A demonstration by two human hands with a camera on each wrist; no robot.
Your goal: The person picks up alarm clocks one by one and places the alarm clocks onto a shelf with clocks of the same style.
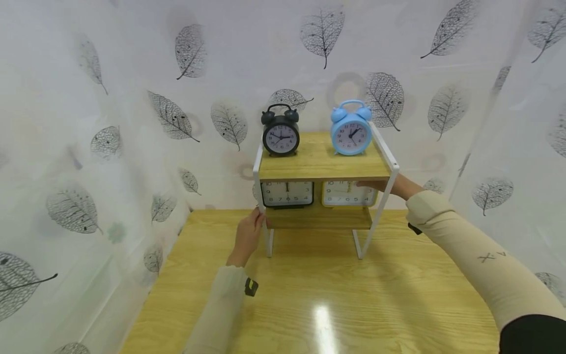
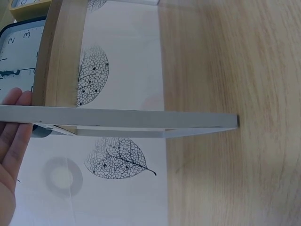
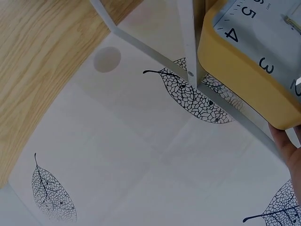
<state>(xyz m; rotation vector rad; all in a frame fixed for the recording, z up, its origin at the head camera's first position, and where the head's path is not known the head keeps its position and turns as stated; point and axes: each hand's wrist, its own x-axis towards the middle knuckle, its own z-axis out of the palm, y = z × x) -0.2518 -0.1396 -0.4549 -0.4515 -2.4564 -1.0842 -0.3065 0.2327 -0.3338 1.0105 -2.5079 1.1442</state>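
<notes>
Right hand (image 1: 383, 186) reaching in from the shelf rack's (image 1: 323, 169) right side, fingers on the yellow square clock (image 1: 349, 194) on the lower shelf; grip unclear. Left hand (image 1: 248, 235) flat and relaxed against the rack's left leg, beside the black square clock (image 1: 287, 193), on the tabletop (image 1: 318, 295).

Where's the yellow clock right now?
In the head view, the yellow clock stands on the right of the rack's lower shelf, beside the black square clock, with the right hand reaching it.
</notes>
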